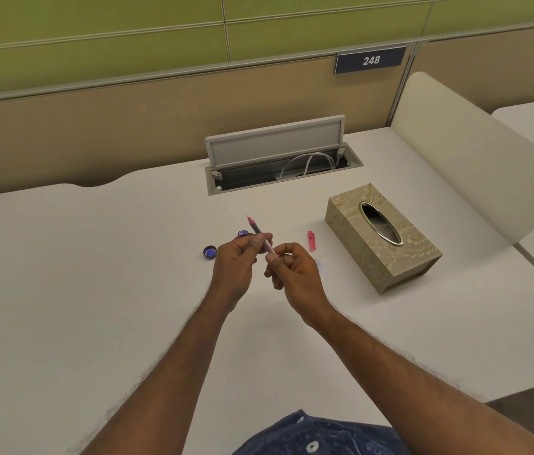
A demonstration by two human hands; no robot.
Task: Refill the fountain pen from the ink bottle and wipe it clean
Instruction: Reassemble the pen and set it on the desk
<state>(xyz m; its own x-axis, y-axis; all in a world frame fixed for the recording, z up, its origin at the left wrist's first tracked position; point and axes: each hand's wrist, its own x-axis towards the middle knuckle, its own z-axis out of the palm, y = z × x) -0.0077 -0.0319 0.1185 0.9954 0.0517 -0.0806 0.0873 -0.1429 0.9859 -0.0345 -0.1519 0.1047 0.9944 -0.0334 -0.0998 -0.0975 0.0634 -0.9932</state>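
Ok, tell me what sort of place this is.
Probably a shared office or study hall: a white desk walled by partitions, a seat plate reading 248, and a flip-up cable hatch set in the desk.

A white table [95, 257] meets a beige partition [127, 126] bearing a "248" plate [370, 60], green wall panels [127, 24] above it, an open cable hatch [275, 156] before it.
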